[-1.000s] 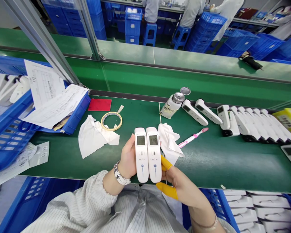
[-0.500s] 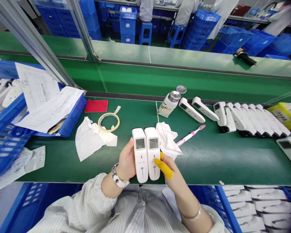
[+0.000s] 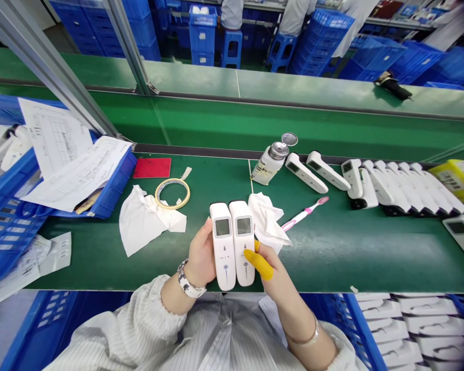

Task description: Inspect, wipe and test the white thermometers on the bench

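Two white handheld devices with small grey screens stand side by side, screens facing me, near the bench's front edge. My left hand (image 3: 201, 256) is wrapped round the left device (image 3: 223, 247); most of its fingers are hidden behind it. The right device (image 3: 243, 242) is in my right hand (image 3: 268, 265), whose thumb, in a yellow cover, lies on its front below the screen. Behind the right device lies a crumpled white cloth (image 3: 266, 216), with a pink and white toothbrush (image 3: 305, 213) beside it.
On the green bench (image 3: 332, 257) are a metal-topped bottle (image 3: 268, 165), a tape roll (image 3: 172, 194), another cloth (image 3: 141, 221), a red pad (image 3: 152, 168) and several white devices (image 3: 398, 188) at right. Blue crates (image 3: 116, 180) with papers stand left. People sit beyond.
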### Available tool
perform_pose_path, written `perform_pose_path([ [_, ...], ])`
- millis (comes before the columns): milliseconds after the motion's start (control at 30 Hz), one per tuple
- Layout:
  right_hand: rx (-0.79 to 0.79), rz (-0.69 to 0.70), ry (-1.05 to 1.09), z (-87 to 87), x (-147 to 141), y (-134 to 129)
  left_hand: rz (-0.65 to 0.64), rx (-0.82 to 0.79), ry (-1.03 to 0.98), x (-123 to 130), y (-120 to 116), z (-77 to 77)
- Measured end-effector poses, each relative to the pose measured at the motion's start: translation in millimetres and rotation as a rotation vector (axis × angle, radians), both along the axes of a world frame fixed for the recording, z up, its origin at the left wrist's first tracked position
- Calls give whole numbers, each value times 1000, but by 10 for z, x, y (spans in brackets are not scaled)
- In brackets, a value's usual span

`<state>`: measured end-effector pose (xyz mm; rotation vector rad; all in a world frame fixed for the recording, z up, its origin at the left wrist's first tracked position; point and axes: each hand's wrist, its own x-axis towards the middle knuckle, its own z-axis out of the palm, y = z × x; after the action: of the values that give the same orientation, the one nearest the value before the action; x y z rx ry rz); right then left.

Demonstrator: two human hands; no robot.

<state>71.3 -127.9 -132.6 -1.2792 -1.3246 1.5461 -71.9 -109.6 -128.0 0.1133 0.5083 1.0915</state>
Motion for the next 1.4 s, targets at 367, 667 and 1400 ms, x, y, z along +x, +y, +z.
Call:
perform_pose_path([
  [367,-25,49,17,-32,0,17,-7,-24,-33,5,5,-15],
  [667,-22,8,6,-4,-37,24,-4,-32,-33,-8,23,-55],
  [1400,-22,-9,24,-54,-12,2,-24,-28,-45,-8,25,-33],
])
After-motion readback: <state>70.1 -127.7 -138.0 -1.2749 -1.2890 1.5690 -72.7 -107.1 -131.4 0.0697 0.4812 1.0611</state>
